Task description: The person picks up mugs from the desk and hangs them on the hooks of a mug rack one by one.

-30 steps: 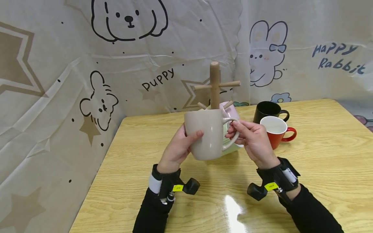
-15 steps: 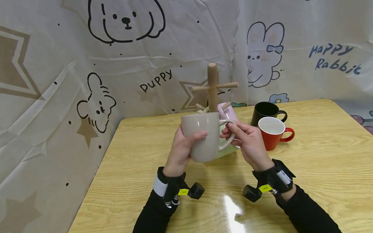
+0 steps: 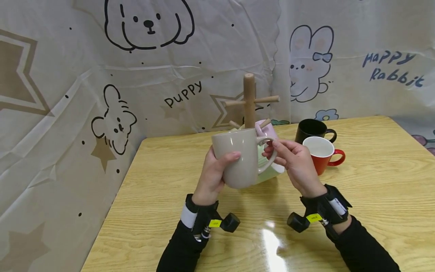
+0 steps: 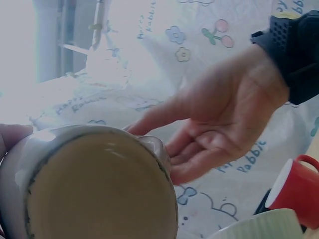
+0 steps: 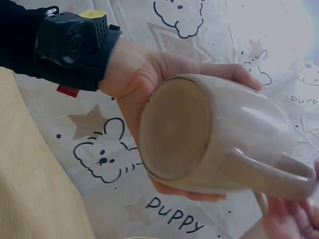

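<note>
A glossy beige mug (image 3: 239, 158) is held up above the table between both hands in the head view. My left hand (image 3: 212, 172) grips its body from the left, thumb across the front. On the other side, my right hand (image 3: 295, 160) pinches the mug's handle between thumb and fingers. The mug's unglazed base (image 5: 177, 129) faces the right wrist camera. Directly behind the mug rises a wooden mug tree (image 3: 249, 100) with several pegs; its lower part is hidden. A pale green mug (image 3: 272, 172) and a lilac mug (image 3: 266, 129) are partly covered behind the beige one.
A red mug (image 3: 317, 155) with a white inside stands right of the right hand, and a black mug (image 3: 309, 130) is just behind it. The wooden table (image 3: 153, 181) runs back to a printed cloth (image 3: 176, 45) that hangs along the back and left.
The left hand has turned slightly and shifted a little right, tilting the beige mug. The right hand stays on the handle, and the head view sways slightly.
</note>
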`<state>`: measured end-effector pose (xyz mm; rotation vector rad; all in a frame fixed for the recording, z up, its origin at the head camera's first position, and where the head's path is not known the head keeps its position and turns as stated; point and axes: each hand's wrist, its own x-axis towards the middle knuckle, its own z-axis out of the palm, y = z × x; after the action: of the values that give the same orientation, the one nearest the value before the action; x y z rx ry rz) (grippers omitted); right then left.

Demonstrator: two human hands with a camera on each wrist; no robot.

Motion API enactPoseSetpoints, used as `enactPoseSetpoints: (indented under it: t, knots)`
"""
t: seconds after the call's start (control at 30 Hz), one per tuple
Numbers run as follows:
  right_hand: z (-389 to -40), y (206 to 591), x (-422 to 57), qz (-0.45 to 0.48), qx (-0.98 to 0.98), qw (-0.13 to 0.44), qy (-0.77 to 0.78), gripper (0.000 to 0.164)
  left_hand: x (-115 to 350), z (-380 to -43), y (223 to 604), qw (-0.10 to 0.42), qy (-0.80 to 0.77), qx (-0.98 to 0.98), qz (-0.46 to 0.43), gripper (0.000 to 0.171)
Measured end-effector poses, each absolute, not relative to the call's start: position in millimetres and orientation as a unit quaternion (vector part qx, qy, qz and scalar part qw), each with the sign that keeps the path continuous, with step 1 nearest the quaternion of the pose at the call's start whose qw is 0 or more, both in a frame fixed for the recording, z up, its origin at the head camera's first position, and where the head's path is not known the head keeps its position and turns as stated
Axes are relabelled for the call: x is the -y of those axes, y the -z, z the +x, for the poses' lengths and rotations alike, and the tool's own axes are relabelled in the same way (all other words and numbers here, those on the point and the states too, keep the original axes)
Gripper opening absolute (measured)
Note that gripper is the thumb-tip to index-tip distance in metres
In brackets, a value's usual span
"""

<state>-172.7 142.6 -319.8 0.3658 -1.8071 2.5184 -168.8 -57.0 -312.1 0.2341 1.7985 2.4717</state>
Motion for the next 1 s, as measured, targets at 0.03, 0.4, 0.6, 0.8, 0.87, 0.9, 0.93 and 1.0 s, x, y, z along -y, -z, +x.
enactPoseSetpoints:
  t: [0.03,0.4,0.6,0.8,0.87,0.9,0.93,1.0]
  knots:
    - [-173,318,-145,0.116,0.573,0.016,-0.811,0.015,59,-170,312,0.035,-0.810,-0.581,0.078,0.089]
    - [-175,311,-164,0.121,0.533,0.056,-0.836,0.018,85,-194,304,-0.013,-0.912,-0.408,0.046,0.095]
    - [-174,314,-161,0.106,0.532,0.066,-0.837,0.019,92,-213,295,0.010,-0.948,-0.317,0.021,0.109]
    - [-174,312,-159,0.095,0.522,0.086,-0.843,0.022,88,-228,294,0.018,-0.957,-0.288,0.010,0.113]
    - [-174,312,-159,0.094,0.522,0.088,-0.843,0.023,86,-233,295,0.018,-0.958,-0.285,0.005,0.112]
    - [-174,312,-158,0.094,0.524,0.088,-0.842,0.024,84,-235,296,0.019,-0.959,-0.284,0.002,0.111]
    - [-175,312,-158,0.095,0.524,0.088,-0.842,0.024,83,-237,297,0.020,-0.959,-0.283,-0.001,0.111]
    - [-175,312,-157,0.099,0.523,0.085,-0.842,0.025,81,-241,299,0.021,-0.960,-0.279,-0.014,0.112]
